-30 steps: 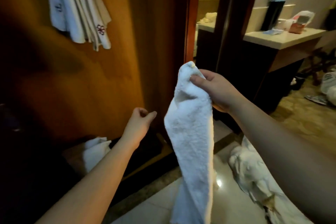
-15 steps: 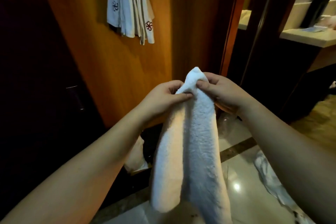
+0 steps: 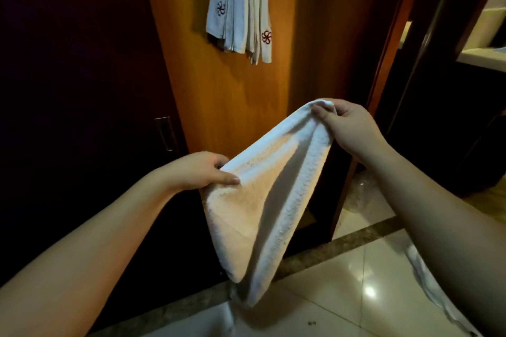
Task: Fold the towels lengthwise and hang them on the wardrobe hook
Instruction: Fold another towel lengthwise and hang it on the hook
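Fingers of left hand (image 3: 201, 172) and right hand (image 3: 349, 124) each pinch a top corner of the white terry towel (image 3: 262, 200), spreading it (likely lining edges for the lengthwise fold).

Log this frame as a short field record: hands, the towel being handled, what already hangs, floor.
left hand: grips the held towel's lower corner
right hand: pinches its upper corner
held towel: white, stretched between both hands, sagging to a point
hung towels: white, flower emblems, on the wooden wardrobe panel
floor: glossy tiles, another white cloth at right
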{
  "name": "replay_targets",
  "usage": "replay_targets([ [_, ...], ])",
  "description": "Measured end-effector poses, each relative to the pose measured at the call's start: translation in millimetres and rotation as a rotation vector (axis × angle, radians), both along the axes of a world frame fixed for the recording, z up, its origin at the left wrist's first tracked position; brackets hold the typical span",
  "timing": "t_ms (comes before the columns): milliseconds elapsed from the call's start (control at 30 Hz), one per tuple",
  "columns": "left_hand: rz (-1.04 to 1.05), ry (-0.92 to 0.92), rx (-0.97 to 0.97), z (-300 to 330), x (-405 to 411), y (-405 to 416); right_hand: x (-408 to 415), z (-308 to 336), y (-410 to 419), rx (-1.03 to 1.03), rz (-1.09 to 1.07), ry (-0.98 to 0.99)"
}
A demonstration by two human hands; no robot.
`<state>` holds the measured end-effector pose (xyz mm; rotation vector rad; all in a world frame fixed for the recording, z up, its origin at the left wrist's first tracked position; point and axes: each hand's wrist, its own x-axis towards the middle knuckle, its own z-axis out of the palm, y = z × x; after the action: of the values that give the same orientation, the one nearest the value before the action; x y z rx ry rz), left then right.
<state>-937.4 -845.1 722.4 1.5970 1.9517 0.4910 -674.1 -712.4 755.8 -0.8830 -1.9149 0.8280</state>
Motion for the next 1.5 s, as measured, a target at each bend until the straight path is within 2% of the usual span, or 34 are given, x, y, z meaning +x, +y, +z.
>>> replay_targets([
  [67, 0.048, 0.108, -0.024, -6, -23, -9, -4, -6, 2, -0.032, -0.032, 0.057],
  [167, 0.12, 0.395, -0.06, -15, -48, -21, -6, -12, 5, -0.057, -0.089, 0.105],
  [300, 0.264, 0.482, -0.059, -24, -64, -33, -7, -22, 4, -0.058, -0.129, 0.055],
  [400, 0.382, 0.493, 0.052, -23, -70, -39, -3, -29, 8, -0.081, -0.187, 0.1],
  [467, 0.441, 0.327, 0.165, -19, -76, -45, 3, -30, 11, -0.089, -0.222, 0.102],
  [500, 0.48, 0.145, 0.23, -18, -78, -49, 7, -30, 12, -0.089, -0.238, 0.099],
  [600, 0.549, -0.562, 0.454, -16, -78, -59, 17, -31, 13, -0.072, -0.291, 0.066],
  [633, 0.552, -0.712, 0.504, -17, -77, -59, 20, -30, 13, -0.072, -0.297, 0.069],
  [700, 0.551, -0.899, 0.553, -21, -74, -57, 25, -30, 11, -0.072, -0.307, 0.077],
  [833, 0.574, -1.126, 0.504, -21, -58, -53, 34, -34, 4, -0.085, -0.338, 0.078],
  [967, 0.679, -1.154, 0.43, -21, -33, -49, 38, -47, 3, -0.285, -0.321, 0.125],
  [1100, 0.809, -1.195, 0.421, -22, 0, -50, 28, -68, -5, -0.71, -0.25, 0.375],
  [1200, 0.82, -1.217, 0.455, -20, 33, -55, 10, -75, -39, -0.874, -0.191, 0.485],
  [1333, 0.748, -1.185, 0.543, -20, 75, -60, -17, -77, -84, -0.84, -0.097, 0.525],
  [1500, 0.637, -1.026, 0.583, -23, 116, -69, -35, -66, -129, -0.565, -0.065, 0.37],
])
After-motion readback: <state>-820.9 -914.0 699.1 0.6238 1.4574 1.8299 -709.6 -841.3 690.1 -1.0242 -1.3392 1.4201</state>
